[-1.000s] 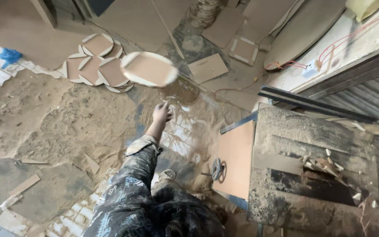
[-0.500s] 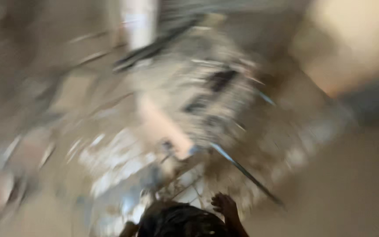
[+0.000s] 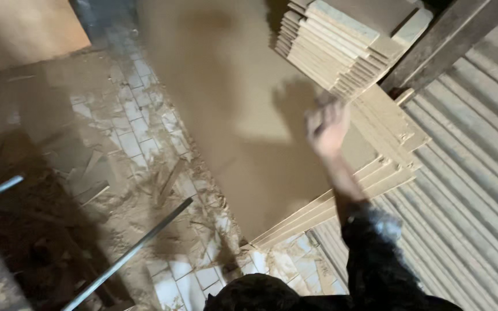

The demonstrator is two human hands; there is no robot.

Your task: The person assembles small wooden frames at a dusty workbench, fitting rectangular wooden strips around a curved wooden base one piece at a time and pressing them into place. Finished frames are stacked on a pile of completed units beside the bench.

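View swung off the sawdust floor since 1s ago, R hand now up at stacked boards over big sheet, fingers blurred, grip can't tell; L hand not visible.

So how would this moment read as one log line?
right hand: raised, blurred, at stack of board pieces | left hand: out of view | large boards below | floor: sawdust

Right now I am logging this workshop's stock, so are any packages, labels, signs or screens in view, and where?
None show in this view.
Nearest to stock: a stack of plain tan boards, upper right, unwrapped and unlabelled.
Large tan sheets lie flat below it, also unmarked.
The right hand reaches up at the stack.
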